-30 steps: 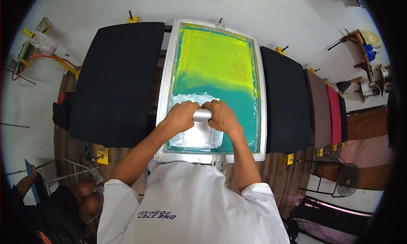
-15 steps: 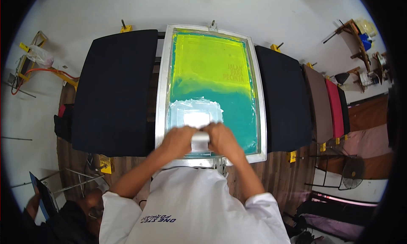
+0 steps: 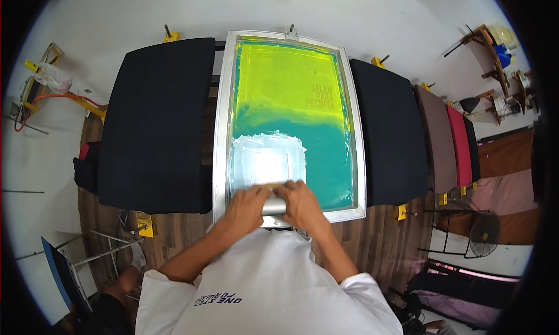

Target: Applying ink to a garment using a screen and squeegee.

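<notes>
My left hand (image 3: 247, 208) and my right hand (image 3: 298, 203) are closed side by side on a silver squeegee (image 3: 273, 205), at the near end of a metal-framed printing screen (image 3: 358, 160). Its mesh is yellow-green at the far half and teal (image 3: 323, 160) at the near half, with faint lettering at upper right. A patch of pale white ink (image 3: 265, 160) covers the near left of the mesh, just beyond the squeegee. The squeegee's lower edge is hidden under the handle and fingers.
Black padded boards (image 3: 154, 125) flank the screen, with brown (image 3: 434, 143) and red (image 3: 459, 149) ones farther right. A standing fan (image 3: 484, 235) is at lower right, wall shelves (image 3: 489, 55) at upper right. Another person's leg (image 3: 116, 285) and a metal stand (image 3: 102, 245) are at lower left.
Both hands have drawn the squeegee toward my body, from the middle of the white patch to the screen's near edge, uncovering more of the white ink.
</notes>
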The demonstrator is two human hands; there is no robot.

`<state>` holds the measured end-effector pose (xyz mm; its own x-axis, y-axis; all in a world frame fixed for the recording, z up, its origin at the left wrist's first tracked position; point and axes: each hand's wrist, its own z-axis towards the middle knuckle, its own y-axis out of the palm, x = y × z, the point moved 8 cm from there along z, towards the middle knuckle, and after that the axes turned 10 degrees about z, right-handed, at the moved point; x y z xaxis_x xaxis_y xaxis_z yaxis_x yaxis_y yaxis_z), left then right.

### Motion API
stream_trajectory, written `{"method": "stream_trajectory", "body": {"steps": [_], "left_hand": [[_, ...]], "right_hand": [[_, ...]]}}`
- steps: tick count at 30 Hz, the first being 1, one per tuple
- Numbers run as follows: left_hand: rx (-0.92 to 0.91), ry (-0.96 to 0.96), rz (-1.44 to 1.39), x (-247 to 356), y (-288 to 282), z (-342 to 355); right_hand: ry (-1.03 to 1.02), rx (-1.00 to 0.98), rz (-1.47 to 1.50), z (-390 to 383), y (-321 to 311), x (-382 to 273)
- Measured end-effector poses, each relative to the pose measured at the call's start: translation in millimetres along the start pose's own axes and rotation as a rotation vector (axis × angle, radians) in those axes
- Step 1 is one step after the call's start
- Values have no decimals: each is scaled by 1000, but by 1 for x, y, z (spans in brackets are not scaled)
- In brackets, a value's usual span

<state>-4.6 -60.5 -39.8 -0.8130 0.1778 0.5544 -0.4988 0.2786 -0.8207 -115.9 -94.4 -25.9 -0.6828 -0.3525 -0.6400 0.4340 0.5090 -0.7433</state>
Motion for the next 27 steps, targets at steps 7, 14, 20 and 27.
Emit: {"method": "stream_trajectory", "body": {"steps": [7,14,20,27], "left_hand": [[-164,-40,-55,9,-13,2],[104,-44,-11,-26,-35,65],[187,29,61,1,14,-15],[-110,2,-28,7,1,-2]], "right_hand": [[25,-108,-62,-3,-14,-10],[-95,78,-112,64,-32,13],[-32,61,-60,-12,8,-4],[-11,-106,-207,-8,-11,-13]]}}
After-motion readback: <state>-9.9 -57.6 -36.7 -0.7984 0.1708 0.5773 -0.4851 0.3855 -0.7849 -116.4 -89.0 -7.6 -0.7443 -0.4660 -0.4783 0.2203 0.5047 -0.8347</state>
